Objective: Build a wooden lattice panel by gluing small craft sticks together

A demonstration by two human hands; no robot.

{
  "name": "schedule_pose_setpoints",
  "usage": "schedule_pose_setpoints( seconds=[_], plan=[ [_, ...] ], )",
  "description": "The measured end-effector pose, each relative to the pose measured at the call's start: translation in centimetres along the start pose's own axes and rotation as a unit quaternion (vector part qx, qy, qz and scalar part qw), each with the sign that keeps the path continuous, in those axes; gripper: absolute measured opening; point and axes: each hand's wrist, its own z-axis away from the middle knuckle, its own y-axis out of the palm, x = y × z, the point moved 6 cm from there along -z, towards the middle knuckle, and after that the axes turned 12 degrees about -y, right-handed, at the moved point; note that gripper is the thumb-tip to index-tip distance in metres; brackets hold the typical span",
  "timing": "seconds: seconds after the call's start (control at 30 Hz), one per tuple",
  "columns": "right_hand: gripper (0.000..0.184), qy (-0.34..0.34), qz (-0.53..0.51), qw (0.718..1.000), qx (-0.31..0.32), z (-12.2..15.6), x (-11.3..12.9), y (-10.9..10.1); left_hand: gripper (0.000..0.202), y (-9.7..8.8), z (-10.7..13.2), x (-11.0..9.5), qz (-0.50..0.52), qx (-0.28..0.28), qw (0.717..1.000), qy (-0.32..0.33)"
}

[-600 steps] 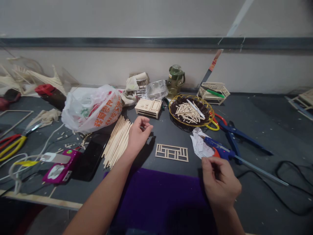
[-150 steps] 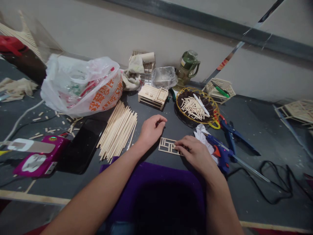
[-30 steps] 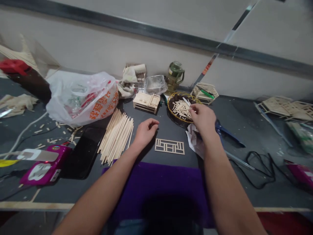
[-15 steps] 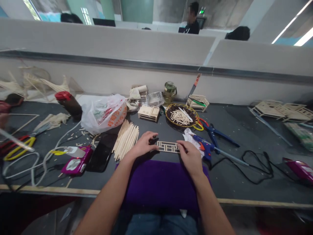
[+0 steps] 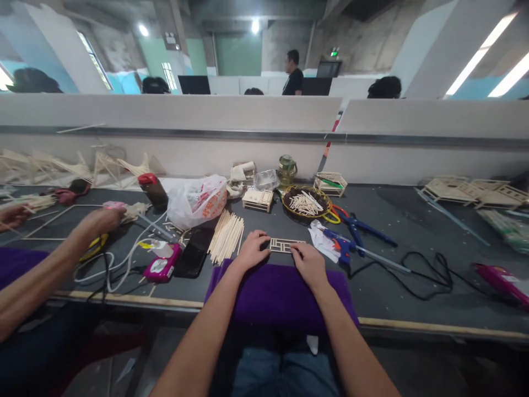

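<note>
A small wooden lattice panel (image 5: 285,245) lies flat on the dark table just beyond a purple cloth (image 5: 281,292). My left hand (image 5: 253,251) is curled, with its fingertips gripping the panel's left end. My right hand (image 5: 308,263) rests at the panel's right end with its fingertips pinched together on the wood. What they pinch is too small to make out. A bundle of long thin sticks (image 5: 226,237) lies left of my left hand. A yellow-rimmed basket (image 5: 326,205) of short sticks stands behind the panel.
A blue glue gun (image 5: 343,245) on crumpled paper and blue-handled pliers (image 5: 363,226) lie to the right, with a black cable (image 5: 430,270) beyond. A plastic bag (image 5: 197,201), phone (image 5: 193,259) and magenta device (image 5: 163,267) are to the left. A co-worker's hand (image 5: 97,220) works at far left.
My right hand came back from the basket to the panel's right end, and my left hand closed on its left end. The view lifted, showing the partition, people behind it and a co-worker's arms.
</note>
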Motion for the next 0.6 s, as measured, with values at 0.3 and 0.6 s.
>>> schedule_pose_setpoints(
  seconds=[0.3, 0.6],
  plan=[
    [0.017, -0.045, -0.001, 0.997, 0.063, -0.7, 1.5, 0.5, 0.034, -0.3, 0.3, -0.4, 0.027, -0.009, 0.999, 0.016],
    [0.017, -0.047, 0.008, 0.989, 0.139, -1.6, 2.6, 2.7, 0.024, -0.5, 0.3, -0.3, 0.043, -0.019, 0.999, 0.007]
  ],
)
